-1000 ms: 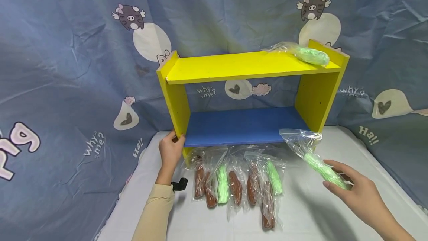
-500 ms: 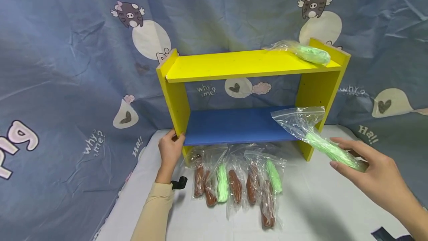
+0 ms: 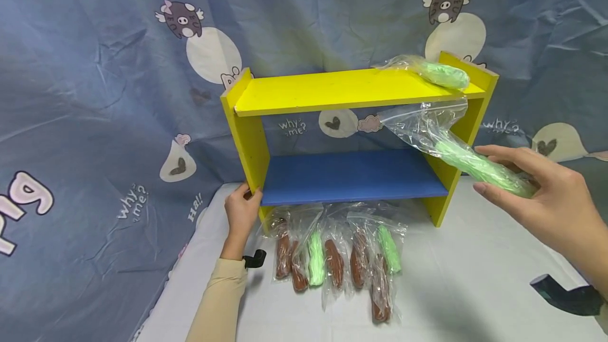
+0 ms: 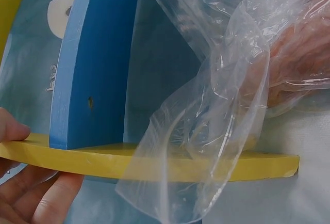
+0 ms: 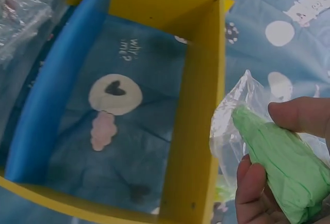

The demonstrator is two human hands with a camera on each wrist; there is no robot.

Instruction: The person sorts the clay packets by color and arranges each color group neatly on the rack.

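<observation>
A small yellow shelf unit (image 3: pixel 309 91) with a blue lower board (image 3: pixel 342 176) stands on the white-covered table. My left hand (image 3: pixel 242 212) grips the edge of its left side panel (image 4: pixel 103 163), thumb on one face and fingers on the other. My right hand (image 3: pixel 553 191) holds a light green stick of soft, clay-like stuff (image 5: pixel 281 164) in a clear zip bag, between thumb and fingers. It is raised in front of the unit's right side, the bag's loose zip end pointing up and left. Another bagged green stick (image 3: pixel 444 75) lies at the right end of the yellow top board.
Several bagged brown sticks (image 3: pixel 334 265) and bagged green sticks (image 3: pixel 315 260) lie in a row on the table (image 3: pixel 442 278), below the unit's front. Some bags overlap. Behind the unit hangs a blue printed cloth (image 3: pixel 119 94).
My right hand has risen with the bagged green stick, from below the blue board to just below the yellow top board. My left hand has stayed on the side panel.
</observation>
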